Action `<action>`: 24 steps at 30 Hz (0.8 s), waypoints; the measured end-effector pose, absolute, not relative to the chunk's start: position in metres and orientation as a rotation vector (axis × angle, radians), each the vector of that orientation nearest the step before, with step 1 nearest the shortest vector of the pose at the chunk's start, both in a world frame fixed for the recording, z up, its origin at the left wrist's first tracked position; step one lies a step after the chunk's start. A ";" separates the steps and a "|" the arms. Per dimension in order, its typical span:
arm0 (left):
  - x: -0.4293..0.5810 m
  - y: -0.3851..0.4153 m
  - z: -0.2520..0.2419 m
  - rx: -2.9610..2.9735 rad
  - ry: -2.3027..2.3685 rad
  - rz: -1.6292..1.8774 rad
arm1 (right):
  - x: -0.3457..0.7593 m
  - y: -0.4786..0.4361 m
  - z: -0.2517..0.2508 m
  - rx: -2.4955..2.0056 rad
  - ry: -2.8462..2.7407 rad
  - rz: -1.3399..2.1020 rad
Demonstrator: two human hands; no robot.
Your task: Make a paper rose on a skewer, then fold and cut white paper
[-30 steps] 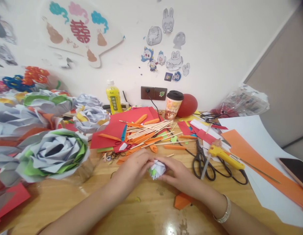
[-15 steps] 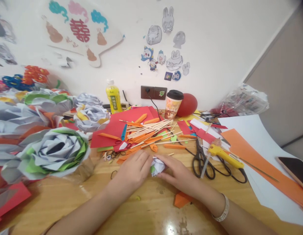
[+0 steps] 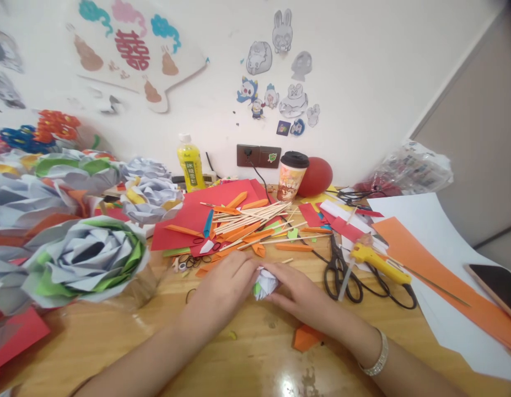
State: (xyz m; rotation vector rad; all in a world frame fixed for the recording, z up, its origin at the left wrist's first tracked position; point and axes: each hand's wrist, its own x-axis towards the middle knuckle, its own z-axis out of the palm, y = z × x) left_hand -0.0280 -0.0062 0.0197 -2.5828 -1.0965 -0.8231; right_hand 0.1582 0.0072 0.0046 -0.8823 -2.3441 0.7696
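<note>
Between my two hands, a little above the wooden table, is a small white and green paper flower (image 3: 265, 284). My left hand (image 3: 228, 278) is closed on its left side, the fingers bent and partly hidden behind the back of the hand. On the other side, my right hand (image 3: 299, 292) grips it with the thumb below and the fingers over the top. Part of the flower is covered by the fingers. An orange folded paper piece (image 3: 307, 337) lies on the table below my right wrist.
Wooden sticks (image 3: 251, 218) and orange paper strips lie beyond my hands. Black scissors (image 3: 338, 270) and a yellow glue gun (image 3: 379, 263) with its cord are to the right. Large paper flowers (image 3: 87, 256) crowd the left. A lidded cup (image 3: 292, 176) and a drink bottle (image 3: 189, 164) stand behind.
Both hands stay almost in place around the paper flower, with only a slight shift of the fingers. The whole view has moved a little.
</note>
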 end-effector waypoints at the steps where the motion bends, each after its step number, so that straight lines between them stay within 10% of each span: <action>1: -0.028 -0.006 0.021 -2.634 -1.176 -0.842 | 0.158 0.007 0.006 -0.886 -2.351 0.771; 24: -0.029 -0.004 0.030 -2.890 -1.401 -0.723 | 0.159 0.011 0.001 -0.868 -2.401 0.729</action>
